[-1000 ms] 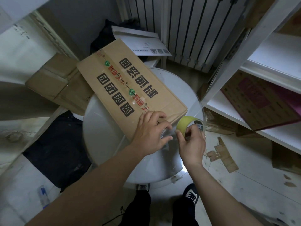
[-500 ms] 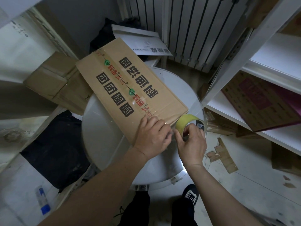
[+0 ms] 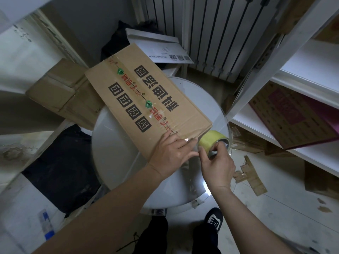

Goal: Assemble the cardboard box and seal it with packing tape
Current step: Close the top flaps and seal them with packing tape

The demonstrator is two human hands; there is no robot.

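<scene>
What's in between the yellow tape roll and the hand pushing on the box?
A short shiny stretch of clear tape, running from the tape roll to the left hand at the near edge of the cardboard box. The head view shows it.

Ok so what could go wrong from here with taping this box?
The cardboard box overhangs the far edge of the round table, so a pull on the tape could slide or tip it; the left hand presses only its near end. The right hand pinches the tape roll beside the table's rim, so it may drop if released.
</scene>
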